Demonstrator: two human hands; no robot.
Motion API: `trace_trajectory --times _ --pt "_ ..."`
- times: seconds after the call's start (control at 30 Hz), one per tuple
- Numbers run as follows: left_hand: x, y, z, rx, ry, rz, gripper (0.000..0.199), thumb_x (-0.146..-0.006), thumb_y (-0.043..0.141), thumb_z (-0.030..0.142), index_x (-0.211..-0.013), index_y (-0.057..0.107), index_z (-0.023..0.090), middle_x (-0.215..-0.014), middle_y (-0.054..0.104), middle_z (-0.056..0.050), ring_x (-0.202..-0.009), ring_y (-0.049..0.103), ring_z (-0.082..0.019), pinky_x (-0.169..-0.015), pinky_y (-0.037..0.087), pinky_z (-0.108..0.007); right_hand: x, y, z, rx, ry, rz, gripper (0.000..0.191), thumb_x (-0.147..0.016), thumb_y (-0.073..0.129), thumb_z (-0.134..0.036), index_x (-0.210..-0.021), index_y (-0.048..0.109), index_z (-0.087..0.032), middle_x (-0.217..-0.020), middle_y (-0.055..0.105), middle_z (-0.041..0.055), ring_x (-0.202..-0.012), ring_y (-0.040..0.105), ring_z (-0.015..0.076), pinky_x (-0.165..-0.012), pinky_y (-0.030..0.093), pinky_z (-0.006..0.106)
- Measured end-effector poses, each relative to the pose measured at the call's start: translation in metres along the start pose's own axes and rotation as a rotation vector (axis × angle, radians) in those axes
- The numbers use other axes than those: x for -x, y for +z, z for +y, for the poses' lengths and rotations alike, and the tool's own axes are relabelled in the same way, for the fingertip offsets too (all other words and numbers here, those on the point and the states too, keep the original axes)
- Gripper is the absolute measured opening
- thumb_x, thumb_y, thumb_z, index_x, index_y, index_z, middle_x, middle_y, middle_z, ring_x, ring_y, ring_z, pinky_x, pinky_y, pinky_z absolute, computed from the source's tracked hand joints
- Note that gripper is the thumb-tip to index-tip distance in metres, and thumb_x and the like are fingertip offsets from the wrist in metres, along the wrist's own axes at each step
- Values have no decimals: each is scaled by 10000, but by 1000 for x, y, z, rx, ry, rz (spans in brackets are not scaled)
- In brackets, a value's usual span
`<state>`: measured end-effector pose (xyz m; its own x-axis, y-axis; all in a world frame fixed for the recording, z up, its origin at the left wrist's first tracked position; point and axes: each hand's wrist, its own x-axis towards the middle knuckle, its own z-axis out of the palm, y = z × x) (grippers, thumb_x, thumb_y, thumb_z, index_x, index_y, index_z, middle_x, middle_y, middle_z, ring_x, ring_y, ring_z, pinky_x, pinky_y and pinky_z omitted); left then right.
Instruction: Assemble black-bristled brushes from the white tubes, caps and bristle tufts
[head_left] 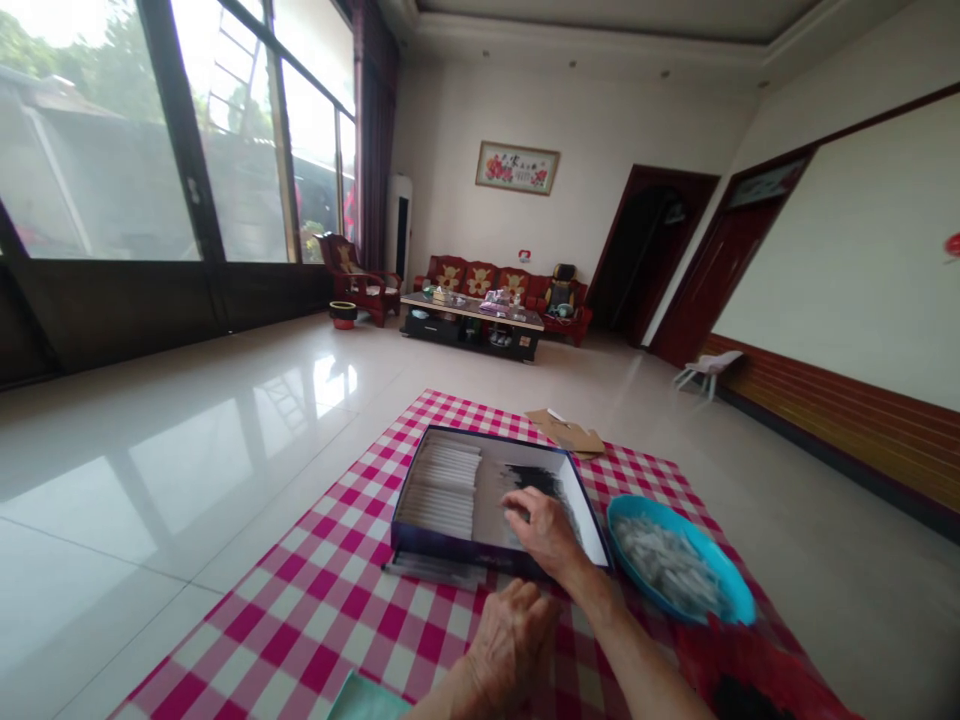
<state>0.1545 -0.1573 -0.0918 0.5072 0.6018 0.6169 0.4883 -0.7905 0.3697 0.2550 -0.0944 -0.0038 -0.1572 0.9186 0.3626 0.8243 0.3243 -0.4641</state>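
Note:
My right hand (541, 532) reaches over the front wall of an open dark blue cardboard box (427, 540), its fingers down on the white box floor beside a black, fibrous pile (534, 482). Neat rows of thin white sticks (439, 485) fill the box's left side. My left hand (510, 640) rests just in front of the box, fingers curled down, with whatever they might hold hidden. Several dark sticks (435, 570) lie along the box's front edge. To the right, a blue plastic bowl (679, 560) holds a heap of whitish pieces.
Everything sits on a pink-and-white checked cloth (322, 620) on a glossy tiled floor. A red plastic bag (739, 670), a teal piece (367, 698) and flattened cardboard (566, 432) lie on it. A sofa (487, 285) and low table (472, 325) stand far back.

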Motion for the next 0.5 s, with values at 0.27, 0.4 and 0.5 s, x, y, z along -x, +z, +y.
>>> trace_trajectory --times 0.27,0.4,0.5 --pt "0 8 -4 107 45 117 143 -737 448 136 -801 557 203 -754 642 -66 -658 595 -183 -519 416 -257 -21 40 -30 2 109 -191 167 -678 611 -192 -794 731 -202 -694 734 31 -677 676 171 -600 458 212" --pt "-1 12 -4 95 40 123 110 -722 454 145 -720 551 199 -656 622 -63 -581 584 -172 -470 406 -245 -21 45 -31 6 184 -187 174 -647 606 -160 -765 728 -201 -692 735 25 -653 671 161 -576 452 206" --pt "-3 10 -3 106 46 123 113 -733 455 137 -708 546 198 -653 617 -61 -577 581 -167 -475 410 -241 -20 44 -32 -22 192 -183 164 -641 598 -153 -734 727 -195 -671 730 22 -637 667 159 -570 449 206"
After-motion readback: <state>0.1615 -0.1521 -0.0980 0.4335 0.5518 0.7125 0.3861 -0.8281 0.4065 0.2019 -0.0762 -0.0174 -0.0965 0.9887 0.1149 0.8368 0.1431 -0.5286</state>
